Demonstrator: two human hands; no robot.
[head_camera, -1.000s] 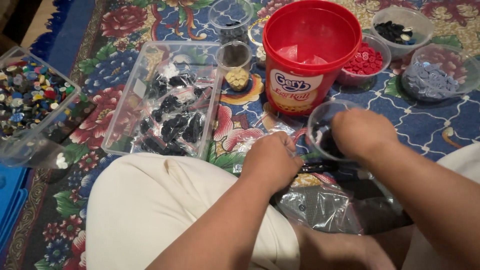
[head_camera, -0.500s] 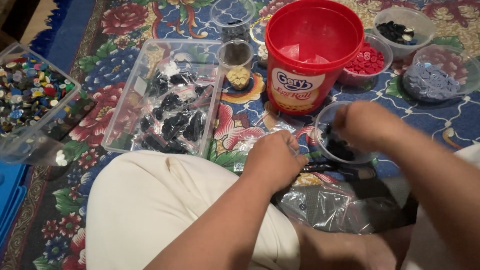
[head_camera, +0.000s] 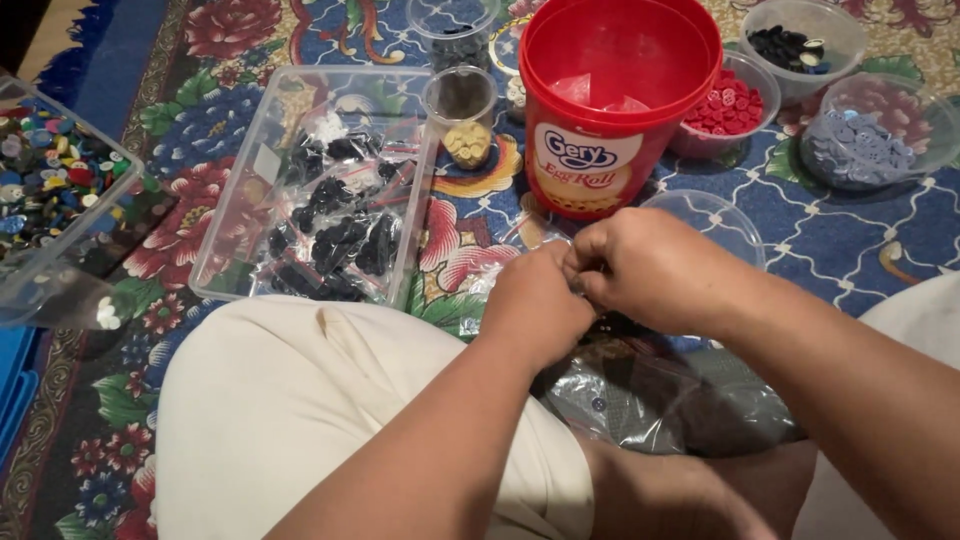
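My left hand (head_camera: 535, 305) and my right hand (head_camera: 650, 270) meet fingertip to fingertip just above my lap, both pinched on a small clear plastic bag (head_camera: 483, 290) whose edge shows to the left of my left hand. What the bag holds is hidden by my fingers. A clear round cup (head_camera: 712, 218) stands on the carpet right behind my right hand. More crumpled clear bags (head_camera: 650, 405) lie under my wrists.
A red bucket (head_camera: 620, 100) stands behind the hands. A clear tray (head_camera: 230, 215) of bagged black buttons sits to its left, and a bin of mixed coloured buttons (head_camera: 50, 190) at far left. Bowls of red (head_camera: 725, 105), black (head_camera: 800, 40) and grey-blue buttons (head_camera: 860, 145) stand at the back right.
My right hand has left the clear cup and moved left to join my left hand. The cup now shows uncovered.
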